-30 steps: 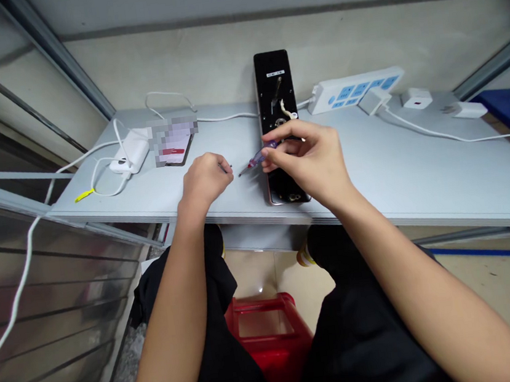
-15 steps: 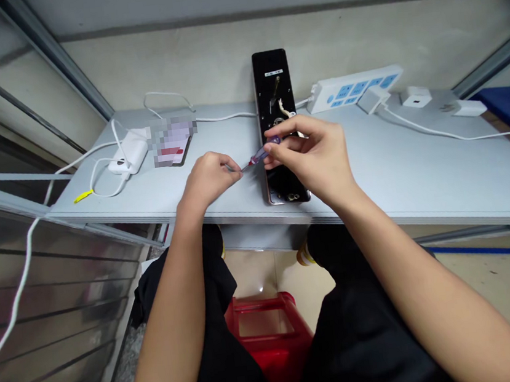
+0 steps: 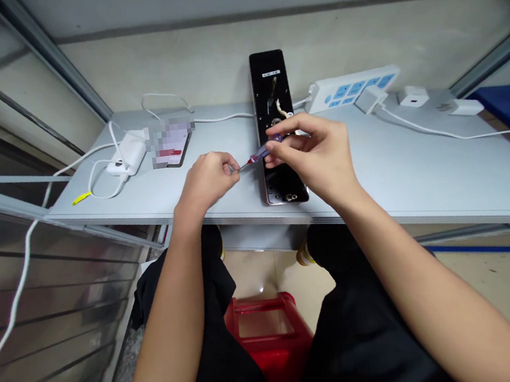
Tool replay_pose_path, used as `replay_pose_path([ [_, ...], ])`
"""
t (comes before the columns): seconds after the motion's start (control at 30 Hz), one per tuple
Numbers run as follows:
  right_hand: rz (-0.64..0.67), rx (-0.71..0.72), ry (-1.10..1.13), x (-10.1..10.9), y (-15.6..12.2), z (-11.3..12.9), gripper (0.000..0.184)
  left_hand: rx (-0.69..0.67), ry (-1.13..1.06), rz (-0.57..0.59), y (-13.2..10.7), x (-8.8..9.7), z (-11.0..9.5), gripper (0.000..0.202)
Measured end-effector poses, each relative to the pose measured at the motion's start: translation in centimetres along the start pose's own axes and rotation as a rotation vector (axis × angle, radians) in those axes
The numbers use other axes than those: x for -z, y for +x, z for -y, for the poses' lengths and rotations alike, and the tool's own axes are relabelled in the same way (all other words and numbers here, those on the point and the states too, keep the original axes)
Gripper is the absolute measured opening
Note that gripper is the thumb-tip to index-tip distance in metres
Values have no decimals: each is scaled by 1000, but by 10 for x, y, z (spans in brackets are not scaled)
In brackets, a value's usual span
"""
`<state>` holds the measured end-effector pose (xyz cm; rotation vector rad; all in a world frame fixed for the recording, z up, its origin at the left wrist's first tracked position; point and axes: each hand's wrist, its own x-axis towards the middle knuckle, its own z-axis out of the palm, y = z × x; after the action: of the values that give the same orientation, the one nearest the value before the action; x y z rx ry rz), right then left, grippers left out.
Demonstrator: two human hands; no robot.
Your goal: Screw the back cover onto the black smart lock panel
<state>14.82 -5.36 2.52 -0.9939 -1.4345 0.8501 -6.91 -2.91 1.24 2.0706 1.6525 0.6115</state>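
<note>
A long black panel with small parts and a short wire on its face lies lengthwise on the grey table. My right hand hovers over the panel's lower half, fingers pinched on a small purple-handled screwdriver that points left. My left hand is closed just left of the panel, its fingertips pinching something tiny at the screwdriver's metal tip. What it holds is too small to name.
A white power strip with plugged adapters and white cables lies at the back right. A white power bank and a phone rest at the back left. A red stool stands between my knees under the table.
My two hands have come together: the screwdriver tip, apart from my left fingers a second ago, now meets them. The right hand rose slightly.
</note>
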Motion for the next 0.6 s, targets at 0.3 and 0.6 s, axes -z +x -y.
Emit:
replay_pose_path([
  [0.3,-11,11,13,2,1,0,14,-7,1,12,0,0,-3,28],
  [0.6,-24,1,16,6,2,0,13,-40,108,90,0,-3,5,25],
])
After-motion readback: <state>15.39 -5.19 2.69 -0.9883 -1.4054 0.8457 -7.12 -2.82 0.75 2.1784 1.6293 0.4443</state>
